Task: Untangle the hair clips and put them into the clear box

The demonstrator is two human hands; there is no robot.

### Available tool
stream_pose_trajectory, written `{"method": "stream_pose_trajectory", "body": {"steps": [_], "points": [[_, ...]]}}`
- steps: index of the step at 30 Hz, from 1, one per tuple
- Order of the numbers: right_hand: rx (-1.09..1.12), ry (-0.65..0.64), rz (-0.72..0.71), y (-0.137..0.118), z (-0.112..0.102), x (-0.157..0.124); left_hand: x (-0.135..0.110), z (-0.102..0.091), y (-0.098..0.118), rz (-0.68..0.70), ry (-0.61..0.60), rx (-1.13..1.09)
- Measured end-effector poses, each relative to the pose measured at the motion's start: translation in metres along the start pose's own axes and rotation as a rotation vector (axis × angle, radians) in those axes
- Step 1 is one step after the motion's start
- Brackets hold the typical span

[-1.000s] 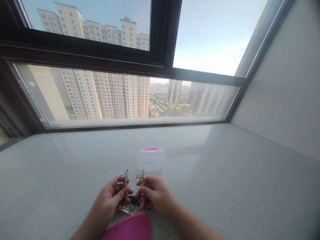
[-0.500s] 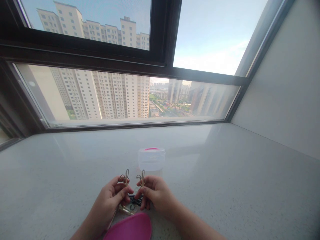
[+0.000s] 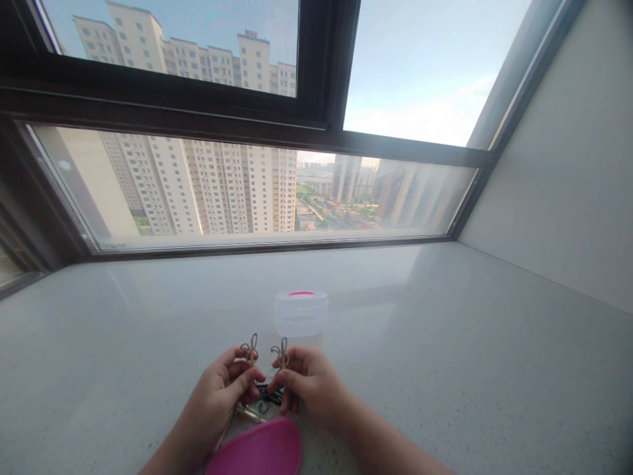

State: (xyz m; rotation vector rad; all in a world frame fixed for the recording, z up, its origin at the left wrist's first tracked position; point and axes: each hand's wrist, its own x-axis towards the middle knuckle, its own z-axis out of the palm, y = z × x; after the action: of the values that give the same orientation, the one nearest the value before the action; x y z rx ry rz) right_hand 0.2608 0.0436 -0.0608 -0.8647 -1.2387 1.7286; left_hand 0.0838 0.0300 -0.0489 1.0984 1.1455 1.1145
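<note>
On the pale stone sill [image 3: 435, 343] under the window [image 3: 257, 191], a clear plastic tub [image 3: 301, 315] stands just beyond the hands, a pink oval container [image 3: 254, 448] just nearer. The left hand [image 3: 217, 399] and right hand [image 3: 311, 386] each pinch 1 bent wire loop [image 3: 252, 349] [image 3: 281, 353] between thumb and fingers, dark wire pieces [image 3: 270, 396] directly below.

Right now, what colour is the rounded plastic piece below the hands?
The plastic piece is bright pink; the head view shows it.

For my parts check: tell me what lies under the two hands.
Under the left hand and right hand, each pinching a small tan loop, lie a black tangled item and a brass-coloured metal piece. The hands cover much of both, so their full shapes cannot be seen.
</note>
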Motion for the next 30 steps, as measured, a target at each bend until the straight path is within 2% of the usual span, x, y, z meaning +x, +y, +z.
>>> {"method": "stream_pose_trajectory", "body": {"steps": [30], "points": [[-0.016, -0.015, 0.028, -0.0029, 0.0008, -0.0013, 0.0013, 0.0006, 0.0017, 0.009, -0.005, -0.005]]}}
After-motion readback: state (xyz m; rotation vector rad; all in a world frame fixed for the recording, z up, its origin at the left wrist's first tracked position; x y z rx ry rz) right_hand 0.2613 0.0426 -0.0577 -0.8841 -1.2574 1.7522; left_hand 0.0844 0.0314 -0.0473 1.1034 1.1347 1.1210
